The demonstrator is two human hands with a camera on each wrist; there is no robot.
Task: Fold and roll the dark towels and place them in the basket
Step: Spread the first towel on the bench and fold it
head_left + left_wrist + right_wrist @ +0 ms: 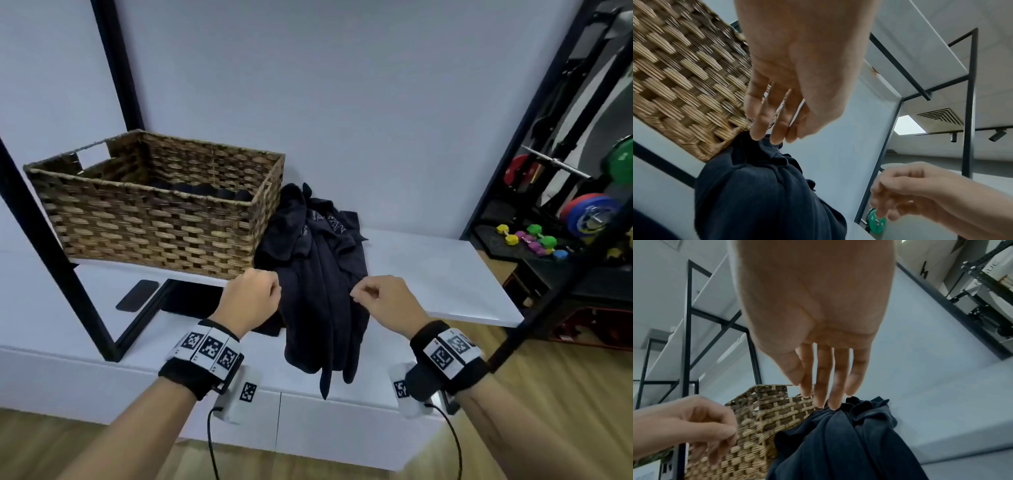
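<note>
A pile of dark towels (325, 308) lies on the white shelf (428, 274) right of the wicker basket (154, 222), with one towel hanging over the front edge. Dark rolled towels (205, 193) show inside the basket. My left hand (274, 291) is curled at the hanging towel's left edge. My right hand (359, 294) is curled, thumb to forefinger, at its right edge. In the right wrist view the left hand (721, 434) stands apart from the towel (838, 443) and holds nothing. The left wrist view shows the right hand (885, 203) likewise apart from the towel (760, 194).
A black metal frame post (51, 257) slants across the left, in front of the basket. A flat dark phone-like object (137, 294) lies on the lower white cabinet top (85, 342). A rack with coloured weight plates and dumbbells (582, 212) stands at the right.
</note>
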